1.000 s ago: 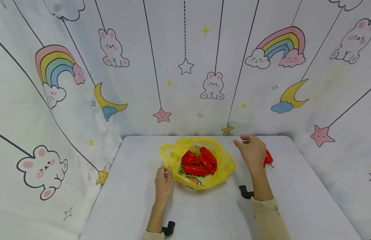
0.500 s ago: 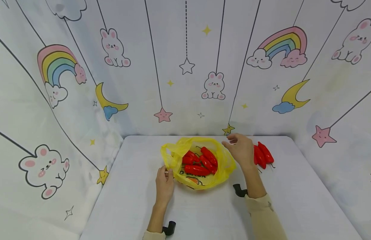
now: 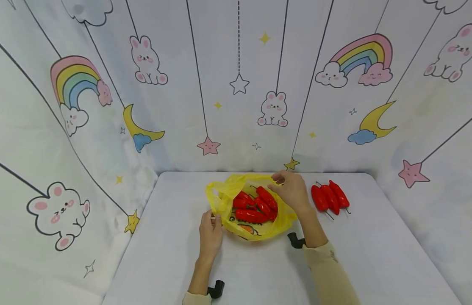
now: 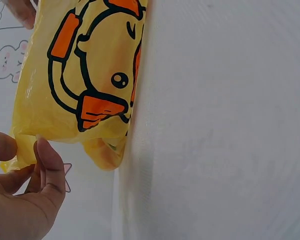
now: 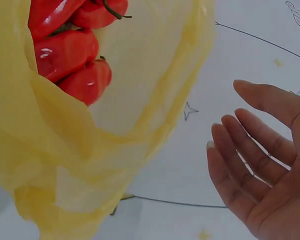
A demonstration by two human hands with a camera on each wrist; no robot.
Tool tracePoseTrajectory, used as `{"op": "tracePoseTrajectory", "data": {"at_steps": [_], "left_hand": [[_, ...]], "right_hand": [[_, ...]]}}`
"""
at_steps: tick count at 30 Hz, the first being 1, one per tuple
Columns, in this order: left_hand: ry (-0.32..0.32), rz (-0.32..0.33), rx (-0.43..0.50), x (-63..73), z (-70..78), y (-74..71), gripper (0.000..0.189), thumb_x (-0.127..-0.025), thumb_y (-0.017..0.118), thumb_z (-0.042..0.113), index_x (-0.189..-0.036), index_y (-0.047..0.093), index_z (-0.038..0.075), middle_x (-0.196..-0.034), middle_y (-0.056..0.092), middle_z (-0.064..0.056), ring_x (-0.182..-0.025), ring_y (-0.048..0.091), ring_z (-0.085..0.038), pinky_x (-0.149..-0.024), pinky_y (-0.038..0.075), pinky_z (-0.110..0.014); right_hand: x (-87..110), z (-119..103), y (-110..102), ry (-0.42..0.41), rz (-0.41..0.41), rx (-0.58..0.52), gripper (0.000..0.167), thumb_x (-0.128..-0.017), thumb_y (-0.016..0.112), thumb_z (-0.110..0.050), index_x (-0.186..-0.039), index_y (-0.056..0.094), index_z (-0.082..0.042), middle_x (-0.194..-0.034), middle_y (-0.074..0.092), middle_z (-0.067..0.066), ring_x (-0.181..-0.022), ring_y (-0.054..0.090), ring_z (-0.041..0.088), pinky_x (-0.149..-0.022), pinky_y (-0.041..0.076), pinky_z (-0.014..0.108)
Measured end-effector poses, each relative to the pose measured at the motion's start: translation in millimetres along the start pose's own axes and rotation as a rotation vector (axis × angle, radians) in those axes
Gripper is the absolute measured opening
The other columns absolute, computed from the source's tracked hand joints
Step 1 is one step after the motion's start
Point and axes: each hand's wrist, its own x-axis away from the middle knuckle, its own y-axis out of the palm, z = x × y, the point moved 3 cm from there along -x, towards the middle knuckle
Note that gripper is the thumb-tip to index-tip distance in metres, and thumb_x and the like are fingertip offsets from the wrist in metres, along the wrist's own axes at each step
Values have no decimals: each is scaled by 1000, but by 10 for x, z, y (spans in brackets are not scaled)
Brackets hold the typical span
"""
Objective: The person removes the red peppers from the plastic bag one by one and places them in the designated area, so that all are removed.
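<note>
A yellow plastic bag (image 3: 228,227) stands with its mouth open on the white table, a cartoon print on its side in the left wrist view. Several red peppers (image 3: 251,216) lie inside it. At the bag's left edge my left hand (image 3: 211,237) pinches the yellow film between thumb and fingers, as the left wrist view shows. My right hand (image 3: 293,190) is above the bag's right rim with nothing in it; its fingers (image 5: 240,165) are relaxed and apart from the film. To its right, three red peppers (image 3: 329,198) lie side by side on the table.
The white table (image 3: 259,271) meets an upright cloth backdrop (image 3: 182,106) printed with rabbits, stars and rainbows at its back and sides. A black wrist mount (image 3: 217,289) is worn at the left wrist, another black mount (image 3: 296,240) at the right.
My right hand has moved left from beside the loose peppers to the bag's right rim, uncovering all three peppers on the table. My left hand stays at the bag's edge.
</note>
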Motion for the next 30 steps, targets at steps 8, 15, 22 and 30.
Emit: {"op": "tracePoseTrajectory", "data": {"at_steps": [8,15,22,30], "left_hand": [[6,3,1,-9,10,2,26,-108,57,14,-130,62,2,-107,59,-7,-88,61,-17,-71,57,-26],[5,5,-8,-2,5,4,26,-108,57,14,-131,62,3,-107,59,-6,-88,60,-16,-73,55,-27],[16,3,-12,-7,16,9,25,-107,59,14,-129,63,3,-106,59,-6,-88,61,-17,-74,55,-29],[29,5,-26,-6,17,19,27,-102,65,12,-129,64,4,-107,60,-5,-89,62,-16,-76,56,-30]], "right_hand": [[-24,-75,264,55,-138,-26,24,-87,87,-23,-108,77,-15,-102,76,3,-94,69,21,-81,61,40],[-24,-155,442,-28,-314,2,24,-83,91,-20,-101,76,-16,-92,74,-2,-86,67,14,-83,58,37],[19,-199,608,-41,-416,27,30,-82,92,-19,-106,77,-11,-99,76,4,-88,65,14,-85,58,36],[49,-236,736,-50,-461,63,27,-82,91,-18,-105,79,-11,-88,71,-7,-86,63,14,-83,57,34]]}}
